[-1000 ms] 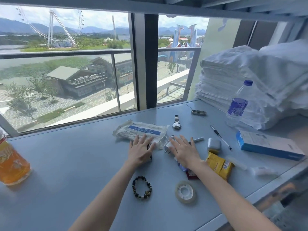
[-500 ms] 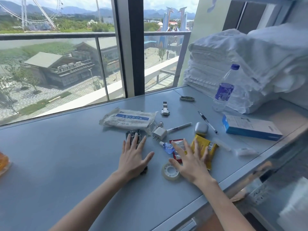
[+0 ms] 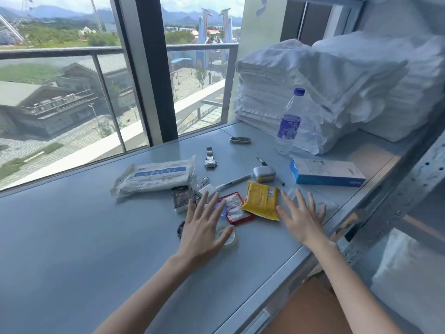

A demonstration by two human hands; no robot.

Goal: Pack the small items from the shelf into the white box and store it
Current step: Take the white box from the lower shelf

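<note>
Grey shelf top [image 3: 84, 249] runs along a wide window, the small items [image 3: 208, 189] bunched near its front edge. At the bunch's heart a red sachet [image 3: 237, 208] and a yellow packet [image 3: 261, 200] lie touching, side by side, the packet's long axis pointing away from the person. The left hand [image 3: 204, 227] lies flat, fingers straight and spread, gripping nothing. Its thumb side covers part of a tape roll [image 3: 230, 238] and its fingertips come up to the sachet's left edge. The right hand [image 3: 301, 220], equally flat, splayed and empty, lies just right of the packet, thumb by its near corner. So the bunch sits between the hands and slightly ahead of the fingers: the right is nearer the packet, the left nearer tape and sachet, which would suit sweeping them together. Farther out lie a mask pack [image 3: 156, 177], a watch [image 3: 210, 160], an earbud case [image 3: 263, 174] and a blue-sided box [image 3: 327, 174]. No white box shows clearly, unless it is that one.
</note>
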